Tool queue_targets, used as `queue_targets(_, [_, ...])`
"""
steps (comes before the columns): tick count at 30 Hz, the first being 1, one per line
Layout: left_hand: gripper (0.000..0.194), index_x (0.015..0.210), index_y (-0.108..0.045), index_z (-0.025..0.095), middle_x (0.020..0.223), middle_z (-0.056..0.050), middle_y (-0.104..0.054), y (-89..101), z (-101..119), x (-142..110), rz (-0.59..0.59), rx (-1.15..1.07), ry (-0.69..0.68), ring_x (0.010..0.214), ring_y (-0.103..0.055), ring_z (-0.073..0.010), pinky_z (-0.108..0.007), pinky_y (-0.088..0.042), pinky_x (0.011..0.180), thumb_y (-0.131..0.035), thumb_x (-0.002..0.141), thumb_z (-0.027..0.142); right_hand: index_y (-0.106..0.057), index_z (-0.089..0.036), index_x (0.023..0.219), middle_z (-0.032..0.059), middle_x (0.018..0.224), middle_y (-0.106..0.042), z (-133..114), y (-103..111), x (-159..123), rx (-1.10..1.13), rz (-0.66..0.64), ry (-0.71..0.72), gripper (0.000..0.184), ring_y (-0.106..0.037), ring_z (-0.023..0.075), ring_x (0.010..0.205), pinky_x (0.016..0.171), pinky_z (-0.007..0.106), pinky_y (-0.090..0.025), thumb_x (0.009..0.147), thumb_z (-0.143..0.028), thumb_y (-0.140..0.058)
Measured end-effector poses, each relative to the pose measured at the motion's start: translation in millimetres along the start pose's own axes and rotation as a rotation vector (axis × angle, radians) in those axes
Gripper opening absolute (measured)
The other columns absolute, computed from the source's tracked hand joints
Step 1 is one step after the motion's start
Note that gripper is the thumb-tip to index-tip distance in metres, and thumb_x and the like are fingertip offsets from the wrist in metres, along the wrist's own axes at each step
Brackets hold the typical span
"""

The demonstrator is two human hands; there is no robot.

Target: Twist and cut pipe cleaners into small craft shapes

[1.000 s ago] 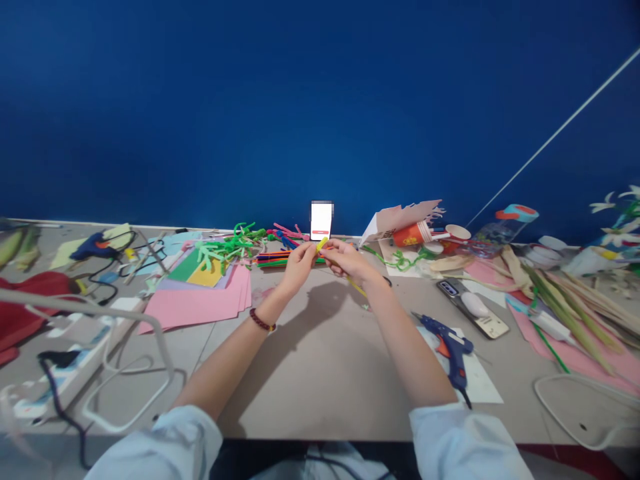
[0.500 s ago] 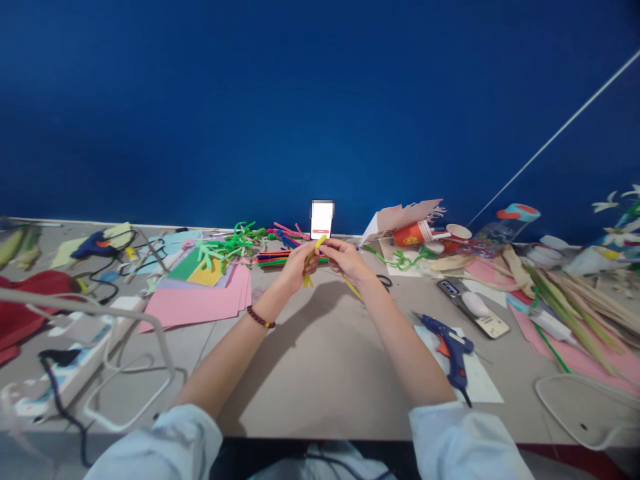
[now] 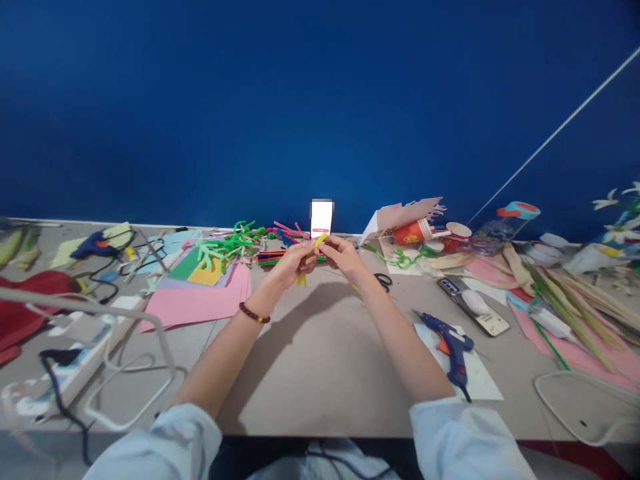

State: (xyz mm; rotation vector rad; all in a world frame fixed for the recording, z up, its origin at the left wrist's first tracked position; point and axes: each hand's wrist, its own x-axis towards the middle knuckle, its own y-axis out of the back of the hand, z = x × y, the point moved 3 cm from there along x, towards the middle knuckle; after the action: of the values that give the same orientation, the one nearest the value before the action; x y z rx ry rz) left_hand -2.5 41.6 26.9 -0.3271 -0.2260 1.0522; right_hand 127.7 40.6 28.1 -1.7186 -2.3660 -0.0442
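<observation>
Above the table point(image 3: 325, 353), 2 hands point(image 3: 296, 264) pinch a yellow strip point(image 3: 321, 238) — axis slanting up rightward.

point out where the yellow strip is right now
In the head view, the yellow strip is at the centre, held between the left hand and the right hand, just below the bright screen by the blue wall.

Glue gun point(image 3: 456, 345) on paper point(image 3: 484, 381), right of hands point(image 3: 346, 259)
</observation>
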Motion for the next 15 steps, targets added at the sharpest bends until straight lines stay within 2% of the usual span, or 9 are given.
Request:
queue_targets(5, [0.026,0.065,-0.053,0.014,0.046,0.008,-0.029,-0.9,2.8,-1.1,-0.019,-0.059,0.027,0.037,-0.021,-0.0027,-0.017,-0.016,0.039,-0.062,0.078,0.033,-0.059,-0.021,0.089,-0.0024,0.073,-0.055,-3.6,-2.1,0.5,-0.049,0.013,0.037,0.026,-0.029,0.0035,0.041,0.038,0.021,-0.020,0.075,-0.043,-0.062])
queue_targets(11, [0.023,0.065,-0.053,0.014,0.047,0.007,-0.032,1.5,4.4,-1.7,-0.056,-0.068,0.069,0.038,-0.022,-0.0029,-0.017,-0.017,0.039,-0.060,0.078,0.031,-0.058,-0.022,0.090,-0.0029,0.068,-0.052,0.3,-3.1,1.5,-0.009,-0.010,0.062,0.029,-0.029,0.0038,0.040,0.038,0.020,-0.018,0.076,-0.046,-0.063])
queue_targets(15, [0.025,0.064,-0.052,0.014,0.046,0.006,-0.033,2.5,4.8,-1.2,-0.021,-0.021,0.053,0.038,-0.022,-0.0031,-0.017,-0.016,0.038,-0.059,0.078,0.032,-0.055,-0.022,0.093,-0.0043,0.064,-0.050,1.9,-4.8,2.3,-0.011,-0.035,0.035,0.031,-0.029,0.0038,0.039,0.037,0.020,-0.017,0.076,-0.047,-0.063])
